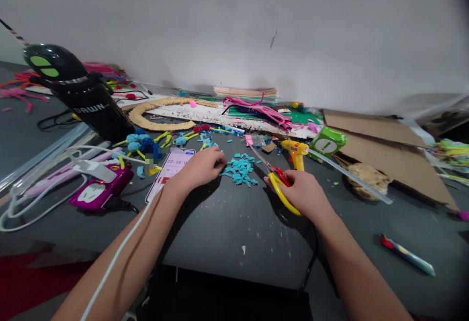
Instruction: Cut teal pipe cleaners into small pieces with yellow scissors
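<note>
My right hand (300,189) grips a pair of scissors (284,200) with yellow and red handles; the metal blades point forward and left. A loose pile of small turquoise strips (242,168) lies on the grey table between my hands. Just left of that pile, my left hand (205,165) rests low over the table with its fingers curled together. Whether anything is pinched in those fingers cannot be made out. Partly behind my left forearm lies a phone (179,159) with a running timer on its screen. A pink clip-like piece (249,140) sits beyond the scissor tips.
A yellow glue gun (295,151) with a long glue stick (351,177) stands at right, beside a green packet (328,141) and cardboard (399,164). Left are a black bottle (91,101), a purple power adapter (100,189) and a white cable (120,250). A cutter (406,254) lies front right.
</note>
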`<state>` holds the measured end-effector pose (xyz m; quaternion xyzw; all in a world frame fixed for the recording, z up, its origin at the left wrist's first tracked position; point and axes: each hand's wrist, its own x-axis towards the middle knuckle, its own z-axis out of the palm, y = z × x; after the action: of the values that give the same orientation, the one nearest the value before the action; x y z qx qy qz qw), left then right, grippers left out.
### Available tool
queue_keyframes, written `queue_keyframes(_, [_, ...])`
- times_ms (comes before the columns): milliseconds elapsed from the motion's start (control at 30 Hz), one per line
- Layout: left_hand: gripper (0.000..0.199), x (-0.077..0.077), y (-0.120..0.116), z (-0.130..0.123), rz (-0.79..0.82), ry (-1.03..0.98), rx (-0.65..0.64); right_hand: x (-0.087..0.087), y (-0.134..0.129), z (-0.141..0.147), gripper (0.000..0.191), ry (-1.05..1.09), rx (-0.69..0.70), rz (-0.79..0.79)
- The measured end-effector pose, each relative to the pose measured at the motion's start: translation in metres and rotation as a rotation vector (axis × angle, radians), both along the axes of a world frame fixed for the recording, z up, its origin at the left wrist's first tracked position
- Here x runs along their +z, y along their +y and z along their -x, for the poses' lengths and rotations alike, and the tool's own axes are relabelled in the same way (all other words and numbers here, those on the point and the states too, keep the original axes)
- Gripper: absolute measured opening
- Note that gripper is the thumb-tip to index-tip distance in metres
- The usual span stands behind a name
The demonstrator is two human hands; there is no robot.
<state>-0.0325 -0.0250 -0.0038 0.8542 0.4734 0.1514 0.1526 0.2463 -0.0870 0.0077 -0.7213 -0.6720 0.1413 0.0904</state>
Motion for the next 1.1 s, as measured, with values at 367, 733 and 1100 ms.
queue_keyframes(367, [0.019,-0.001,-0.002,-0.006,0.023,0.005,0.004,0.000,-0.001,0.001,0.053,0.007,0.022,0.016])
queue_keyframes(733, [0.015,-0.010,0.008,0.014,-0.131,0.111,0.386,0.002,-0.001,0.000,0.054,-0.008,-0.006,0.019])
queue_keyframes(1100, [0.031,-0.006,0.008,0.001,-0.072,-0.040,0.098,0.006,-0.005,-0.003,0.059,-0.224,-0.082,0.105])
